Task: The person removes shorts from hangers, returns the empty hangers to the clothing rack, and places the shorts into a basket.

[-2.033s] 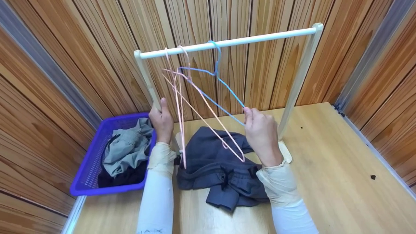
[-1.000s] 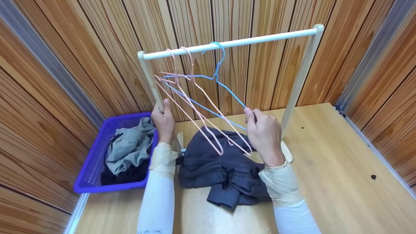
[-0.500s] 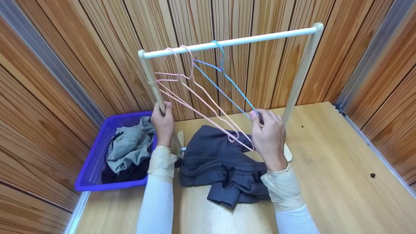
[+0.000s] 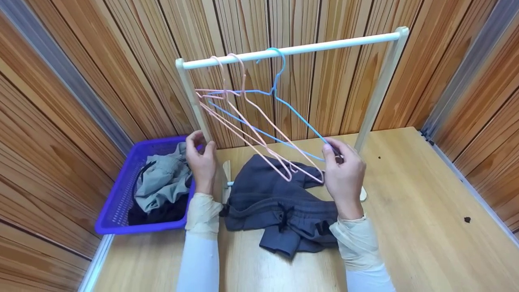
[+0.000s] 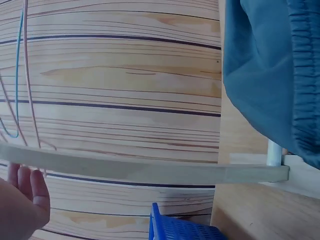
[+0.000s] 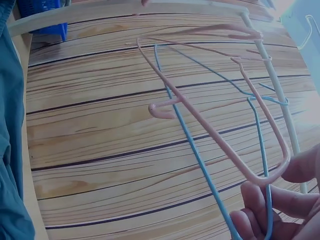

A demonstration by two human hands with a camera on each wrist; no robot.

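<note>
My right hand (image 4: 344, 174) pinches the near corner of a blue clothes hanger (image 4: 300, 115), whose hook rests over the white rail (image 4: 336, 44) of a small wooden rack. Two pink hangers (image 4: 269, 119) hang to its left, one with its lower corner close to my right fingers. In the right wrist view the blue hanger (image 6: 197, 155) runs down into the fingers (image 6: 255, 200). My left hand (image 4: 201, 164) is beside the rack's left post (image 4: 190, 97), fingers loosely bent, fingertips right at the post (image 5: 125, 170) in the left wrist view. Dark grey drawstring trousers (image 4: 263, 190) lie beneath the hangers.
A purple basket (image 4: 109, 211) at the left holds grey-green clothing (image 4: 162, 182) and something black. The right post (image 4: 379, 93) stands beyond my right hand. Wood-patterned walls (image 4: 344, 16) enclose the table (image 4: 413, 243), where a small dark scrap (image 4: 467, 220) lies at the right.
My left hand has loosened its grip on the left post and slipped slightly lower. My right hand has drawn the blue hanger's corner rightward, and the hangers have swung.
</note>
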